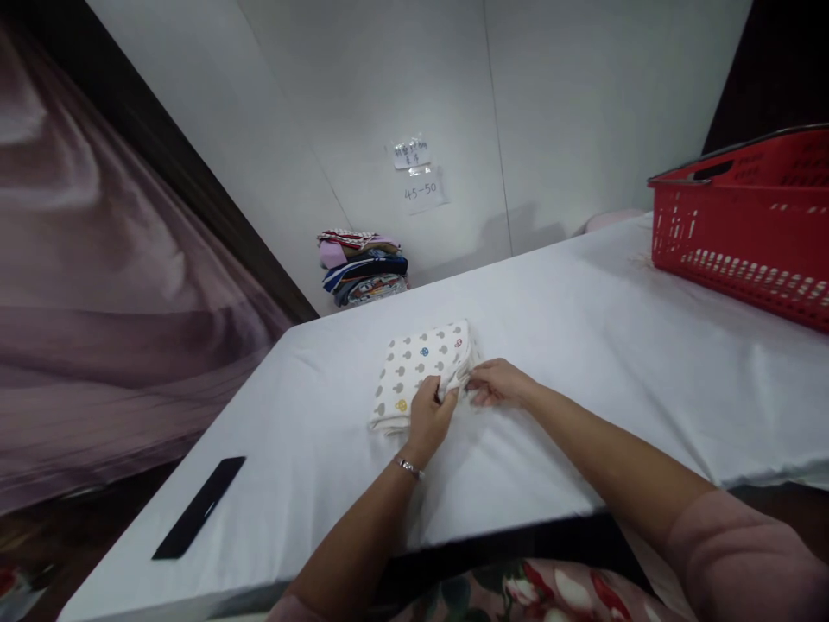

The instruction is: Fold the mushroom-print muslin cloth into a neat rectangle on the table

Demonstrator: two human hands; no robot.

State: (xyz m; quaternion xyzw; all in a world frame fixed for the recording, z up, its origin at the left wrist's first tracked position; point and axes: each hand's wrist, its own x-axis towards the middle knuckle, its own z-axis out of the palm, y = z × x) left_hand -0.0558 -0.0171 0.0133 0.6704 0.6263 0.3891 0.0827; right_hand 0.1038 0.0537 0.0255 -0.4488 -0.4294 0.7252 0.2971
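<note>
A folded white cloth (414, 363) with grey, blue, yellow and red printed motifs lies on the white-covered table. My left hand (431, 419), with a bracelet at the wrist, grips its near right edge between thumb and fingers. At the cloth's right side, my right hand (497, 383) has its fingers pressed on the layered edge. What those fingertips pinch is partly hidden.
A red plastic basket (744, 225) stands on the table's right. Beyond the far edge rises a stack of folded fabrics (363, 268) against the wall. On the left lie a black flat object (199, 508) and, farther out, a hanging pink curtain (117, 302).
</note>
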